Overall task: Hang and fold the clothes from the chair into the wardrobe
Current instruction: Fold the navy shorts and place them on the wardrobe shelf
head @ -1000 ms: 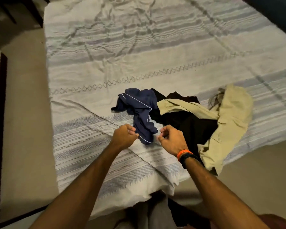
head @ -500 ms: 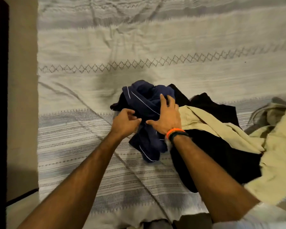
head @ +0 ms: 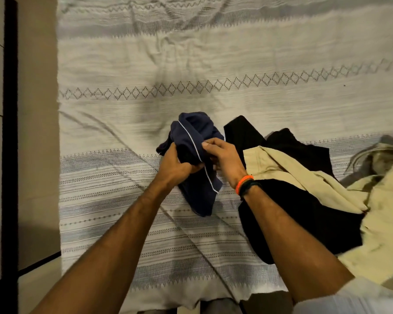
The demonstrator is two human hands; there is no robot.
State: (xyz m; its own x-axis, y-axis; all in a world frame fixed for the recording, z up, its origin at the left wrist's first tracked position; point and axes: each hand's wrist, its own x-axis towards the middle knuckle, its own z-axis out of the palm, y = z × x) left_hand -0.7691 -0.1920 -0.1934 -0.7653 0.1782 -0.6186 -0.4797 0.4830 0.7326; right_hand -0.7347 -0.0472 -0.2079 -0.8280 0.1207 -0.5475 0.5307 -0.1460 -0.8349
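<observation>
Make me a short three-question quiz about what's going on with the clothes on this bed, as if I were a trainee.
1. True or false: both hands grip the navy garment.
2. Which garment lies directly on top of the black garment? A) a red towel B) the beige garment C) a white sock
3. Fill in: the orange band is on the ___ wrist.

Key:
1. True: the left hand and right hand both hold it, bunched, over the bedspread.
2. B
3. right
</observation>
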